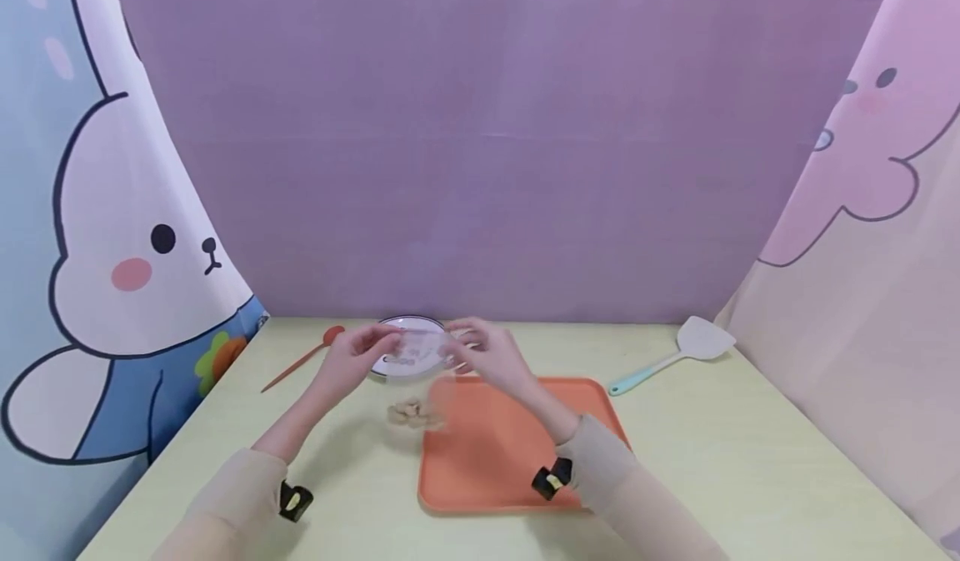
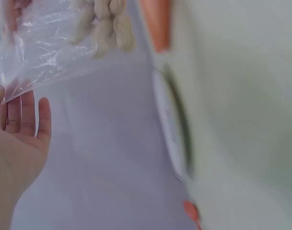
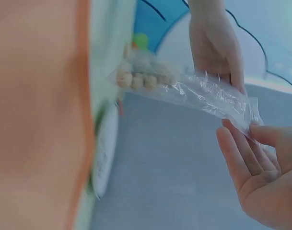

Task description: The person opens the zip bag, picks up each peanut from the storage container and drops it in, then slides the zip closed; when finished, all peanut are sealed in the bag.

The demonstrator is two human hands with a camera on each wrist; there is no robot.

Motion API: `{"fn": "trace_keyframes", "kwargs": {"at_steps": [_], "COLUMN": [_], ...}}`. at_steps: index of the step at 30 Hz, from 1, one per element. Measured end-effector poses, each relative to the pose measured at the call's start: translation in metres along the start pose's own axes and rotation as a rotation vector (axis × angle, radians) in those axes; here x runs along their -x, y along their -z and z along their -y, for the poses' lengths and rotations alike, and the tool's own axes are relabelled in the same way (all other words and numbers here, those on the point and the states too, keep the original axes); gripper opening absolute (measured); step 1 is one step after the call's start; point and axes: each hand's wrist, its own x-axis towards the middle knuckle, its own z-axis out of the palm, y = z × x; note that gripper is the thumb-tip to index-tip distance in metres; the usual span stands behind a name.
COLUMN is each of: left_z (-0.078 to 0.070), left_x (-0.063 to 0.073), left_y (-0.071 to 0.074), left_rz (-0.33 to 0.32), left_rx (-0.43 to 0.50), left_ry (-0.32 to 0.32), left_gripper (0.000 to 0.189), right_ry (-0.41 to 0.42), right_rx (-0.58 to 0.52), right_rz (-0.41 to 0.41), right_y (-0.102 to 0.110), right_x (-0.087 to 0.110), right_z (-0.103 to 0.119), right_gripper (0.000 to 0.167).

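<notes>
A clear plastic bag [image 3: 208, 96] hangs between the two hands, with several unshelled peanuts [image 1: 411, 413] gathered at its bottom. My left hand [image 1: 351, 363] pinches one upper corner of the bag between thumb and fingers. At the opposite upper corner, my right hand [image 1: 491, 357] pinches the film with its thumb against the fingers. In the left wrist view the peanuts [image 2: 107, 28] show through the shiny film. The bag hangs in front of a white plate and overlaps the left edge of an orange tray in the head view.
The orange tray [image 1: 510, 461] lies on the pale table, right of centre. Behind the hands sits the dark-rimmed white plate [image 1: 381, 367]. A red long-handled spoon [image 1: 300, 363] lies at the left, and a white spatula [image 1: 701, 340] with a turquoise handle at the right. A purple curtain [image 1: 480, 144] borders the back.
</notes>
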Motion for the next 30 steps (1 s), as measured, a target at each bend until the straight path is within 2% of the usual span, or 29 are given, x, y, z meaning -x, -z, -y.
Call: {"fn": "trace_keyframes", "kwargs": {"at_steps": [4, 9, 12, 17, 20, 23, 30], "left_z": [-0.015, -0.019, -0.021, -0.026, -0.029, -0.031, -0.038], "left_x": [-0.008, -0.014, -0.018, -0.024, -0.025, -0.026, -0.025], "left_y": [-0.017, -0.049, -0.069, -0.092, -0.101, -0.106, -0.113], "left_rz": [0.019, 0.068, 0.041, -0.015, -0.011, -0.007, 0.024], "left_rx": [0.101, 0.195, 0.175, 0.043, -0.023, -0.045, 0.071], "left_ry": [0.024, 0.093, 0.117, 0.115, 0.091, 0.065, 0.104], "left_gripper": [0.027, 0.03, 0.028, 0.021, 0.016, 0.013, 0.015], "right_ry": [0.044, 0.031, 0.014, 0.004, -0.001, -0.002, -0.012], "right_rx": [0.074, 0.184, 0.209, 0.253, 0.271, 0.283, 0.317], "right_rz": [-0.027, -0.059, -0.08, -0.113, -0.124, -0.139, -0.16], "right_y": [0.032, 0.063, 0.077, 0.096, 0.1, 0.103, 0.105], "right_x": [0.009, 0.023, 0.031, 0.036, 0.04, 0.045, 0.048], "right_z": [0.015, 0.008, -0.004, -0.033, -0.038, -0.038, -0.039], "right_gripper": [0.027, 0.019, 0.02, 0.02, 0.019, 0.017, 0.02]}}
